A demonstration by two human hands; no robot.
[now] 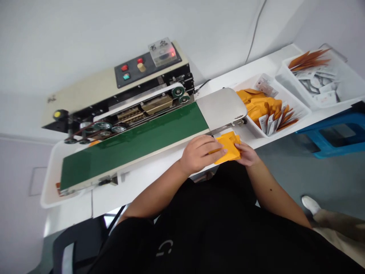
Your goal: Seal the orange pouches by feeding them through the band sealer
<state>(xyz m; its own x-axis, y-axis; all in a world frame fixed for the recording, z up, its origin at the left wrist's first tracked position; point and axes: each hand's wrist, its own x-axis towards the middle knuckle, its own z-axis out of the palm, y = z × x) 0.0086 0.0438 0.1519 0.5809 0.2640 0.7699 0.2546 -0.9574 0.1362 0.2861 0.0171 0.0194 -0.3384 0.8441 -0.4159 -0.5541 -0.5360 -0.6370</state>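
Several yellow-orange packets (229, 147) are stacked between my two hands, just in front of the table edge. My left hand (199, 153) lies over the near-left side of the stack, its fingers closed across the top packet. On the other side my right hand (247, 153) grips the stack's right edge; some of its fingers are hidden beneath. Behind my hands is a band sealing machine (94, 89) with a green conveyor belt (137, 142) and a metal plate (221, 108) at its right end.
A white bin (302, 109) with yellow-orange packets and grey-white sachets stands right of the machine. Farther right, another bin (355, 91) holds brown packets and sachets. A third bin (47, 190) sits under the belt's left end. A blue stool (336, 146) and another person's shoe (310, 204) are at right.
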